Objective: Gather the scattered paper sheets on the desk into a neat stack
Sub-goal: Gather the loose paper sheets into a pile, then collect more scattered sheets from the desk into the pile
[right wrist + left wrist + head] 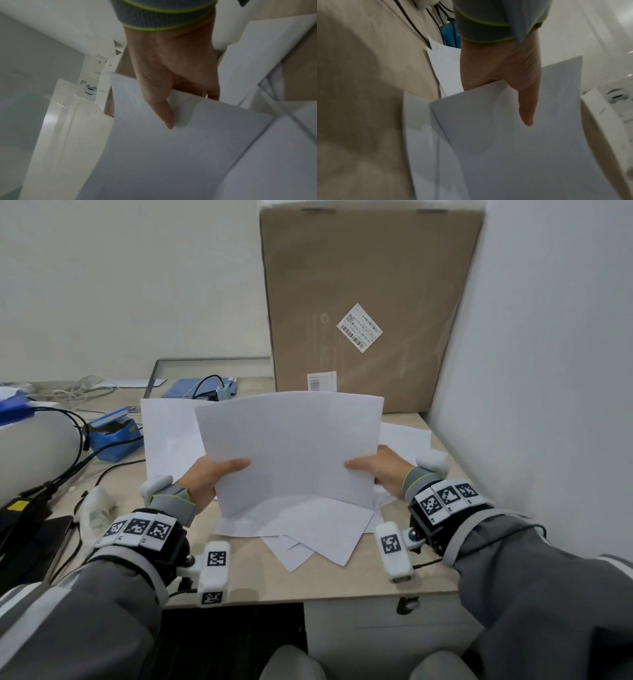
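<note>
A tall brown cardboard box (370,302) with a white barcode label (359,327) stands at the back of the light wooden desk (308,580), while a small open blue carton (114,436), black cables (68,470) and a flat blue folder (191,388) lie to the left.

We see our right hand (171,65) pinching the held sheets (171,155) at their near edge, thumb (164,113) flat on the upper face, the other fingers hidden underneath. A grey cuff with a lime-green trim (163,17) covers the wrist. More loose sheets (257,60) lie on the bench (298,75) at the right. The picture is blurred, and we cannot tell what the white strip at the left is.
</note>
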`<state>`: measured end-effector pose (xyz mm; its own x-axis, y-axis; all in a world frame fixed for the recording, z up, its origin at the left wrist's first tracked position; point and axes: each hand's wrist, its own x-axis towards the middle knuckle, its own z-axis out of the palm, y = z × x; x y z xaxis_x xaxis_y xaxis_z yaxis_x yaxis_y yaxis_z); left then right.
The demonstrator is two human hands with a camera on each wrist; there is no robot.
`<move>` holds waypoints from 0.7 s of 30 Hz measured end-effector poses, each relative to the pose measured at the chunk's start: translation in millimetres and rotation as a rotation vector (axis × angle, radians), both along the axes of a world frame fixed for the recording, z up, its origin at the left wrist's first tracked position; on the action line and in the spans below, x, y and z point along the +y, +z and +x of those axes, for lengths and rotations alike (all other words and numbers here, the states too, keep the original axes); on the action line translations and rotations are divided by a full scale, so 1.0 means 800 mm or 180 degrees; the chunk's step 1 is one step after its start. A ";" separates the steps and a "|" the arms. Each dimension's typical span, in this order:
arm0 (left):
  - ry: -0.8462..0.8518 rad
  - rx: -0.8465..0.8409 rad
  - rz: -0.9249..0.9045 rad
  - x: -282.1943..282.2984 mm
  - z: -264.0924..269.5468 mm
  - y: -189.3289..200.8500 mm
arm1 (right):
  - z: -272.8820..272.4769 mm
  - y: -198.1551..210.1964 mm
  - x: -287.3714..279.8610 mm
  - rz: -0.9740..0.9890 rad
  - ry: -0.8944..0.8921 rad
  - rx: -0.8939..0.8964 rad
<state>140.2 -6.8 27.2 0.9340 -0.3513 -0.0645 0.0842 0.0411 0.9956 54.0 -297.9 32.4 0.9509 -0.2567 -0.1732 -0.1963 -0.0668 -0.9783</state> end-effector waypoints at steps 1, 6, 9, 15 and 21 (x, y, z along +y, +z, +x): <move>-0.0060 0.0060 0.0055 -0.002 -0.005 -0.005 | -0.005 -0.008 0.001 -0.0091 0.0039 0.0176; 0.0213 0.0112 0.0100 -0.018 -0.008 -0.003 | -0.020 -0.024 0.002 -0.0262 -0.0336 0.0143; 0.0321 0.0047 0.0292 -0.036 -0.007 0.012 | -0.034 -0.017 -0.003 -0.0584 -0.0626 0.0035; 0.0353 -0.0304 0.0463 -0.132 -0.022 0.037 | -0.083 -0.020 -0.064 -0.0759 -0.1658 0.0058; -0.0476 -0.0879 0.1668 -0.252 -0.062 0.021 | -0.134 -0.017 -0.129 -0.0756 -0.2452 0.0266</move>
